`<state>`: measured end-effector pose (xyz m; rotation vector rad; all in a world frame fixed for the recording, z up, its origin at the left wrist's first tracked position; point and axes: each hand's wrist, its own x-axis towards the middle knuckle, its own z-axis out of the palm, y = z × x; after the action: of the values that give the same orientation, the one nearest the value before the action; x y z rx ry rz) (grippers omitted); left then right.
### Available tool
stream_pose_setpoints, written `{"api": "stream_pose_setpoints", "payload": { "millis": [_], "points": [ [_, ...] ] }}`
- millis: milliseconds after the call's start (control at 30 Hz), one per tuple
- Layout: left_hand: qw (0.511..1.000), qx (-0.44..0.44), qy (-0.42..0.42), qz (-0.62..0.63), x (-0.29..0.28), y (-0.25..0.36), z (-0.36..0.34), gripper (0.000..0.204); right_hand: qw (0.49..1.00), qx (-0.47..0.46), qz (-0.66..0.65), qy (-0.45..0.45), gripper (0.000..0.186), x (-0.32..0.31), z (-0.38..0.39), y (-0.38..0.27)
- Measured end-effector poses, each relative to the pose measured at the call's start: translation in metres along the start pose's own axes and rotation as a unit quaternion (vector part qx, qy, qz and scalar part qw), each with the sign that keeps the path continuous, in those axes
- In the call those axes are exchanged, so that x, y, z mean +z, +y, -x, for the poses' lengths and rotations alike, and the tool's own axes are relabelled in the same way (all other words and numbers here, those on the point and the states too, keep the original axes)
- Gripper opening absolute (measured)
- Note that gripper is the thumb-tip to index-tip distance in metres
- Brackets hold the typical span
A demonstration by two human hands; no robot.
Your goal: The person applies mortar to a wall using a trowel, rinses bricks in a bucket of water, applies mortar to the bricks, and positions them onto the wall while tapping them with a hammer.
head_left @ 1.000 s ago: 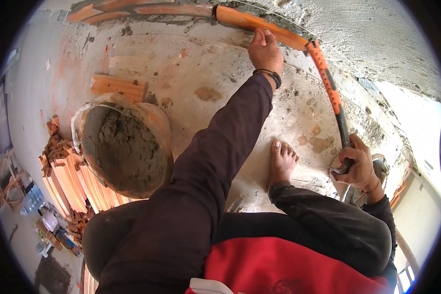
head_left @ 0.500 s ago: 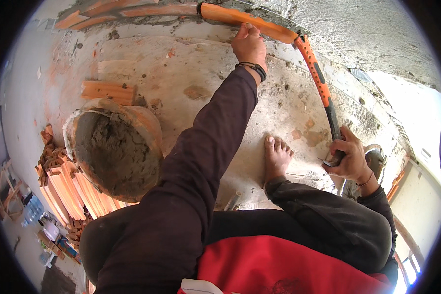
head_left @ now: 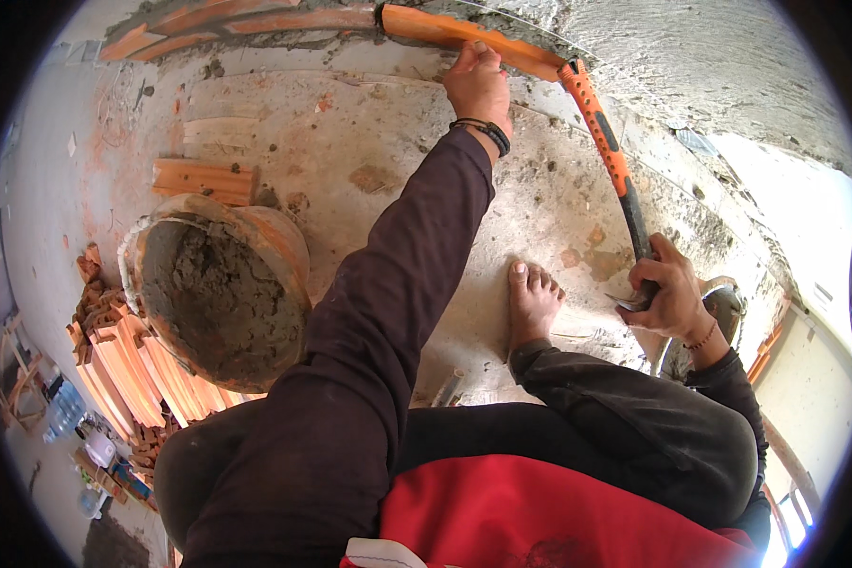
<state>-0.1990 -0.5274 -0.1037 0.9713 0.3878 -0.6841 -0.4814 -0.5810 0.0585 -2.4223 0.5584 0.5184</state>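
Note:
My left hand [head_left: 480, 92] reaches to the far side, its fingers pressed together on the near edge of a long orange clay tile [head_left: 464, 36]. That tile lies at the wall's foot, in line with other mortared clay tiles [head_left: 298, 20]. My right hand [head_left: 670, 289] is wrapped round the metal head end of a hammer [head_left: 600, 130] with an orange and black grip. The hammer is turned round, so the end of its handle meets the right end of the tile. My fingers hide most of the hammer's head.
A bucket of wet grey mortar [head_left: 222, 298] stands at the left. Behind it lies a loose clay tile [head_left: 204, 180]; a stack of tiles [head_left: 137, 360] is beside it. A thin string [head_left: 521, 23] runs along the rough wall [head_left: 710, 66]. My bare foot [head_left: 536, 303] rests on the stained floor.
The view has shifted very slightly. Both hands keep their places on the tile and the hammer; the handle end still meets the tile.

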Motion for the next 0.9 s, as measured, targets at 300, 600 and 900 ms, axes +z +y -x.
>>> {"api": "stream_pose_setpoints", "payload": {
  "millis": [300, 600, 900],
  "points": [
    [0.998, -0.005, -0.042, -0.042, -0.011, 0.000, -0.003, 0.035, 1.000, -0.002, 0.002, 0.007, 0.034, 0.002, -0.003, 0.001],
    [0.996, 0.014, -0.048, -0.068, -0.015, -0.003, -0.013, 0.032, 1.000, -0.010, 0.010, 0.004, 0.037, 0.005, -0.001, -0.002],
    [0.998, 0.017, 0.029, -0.045, -0.021, 0.040, -0.022, 0.039, 0.991, -0.084, 0.050, -0.094, 0.038, 0.033, -0.016, -0.004]
  ]
}}
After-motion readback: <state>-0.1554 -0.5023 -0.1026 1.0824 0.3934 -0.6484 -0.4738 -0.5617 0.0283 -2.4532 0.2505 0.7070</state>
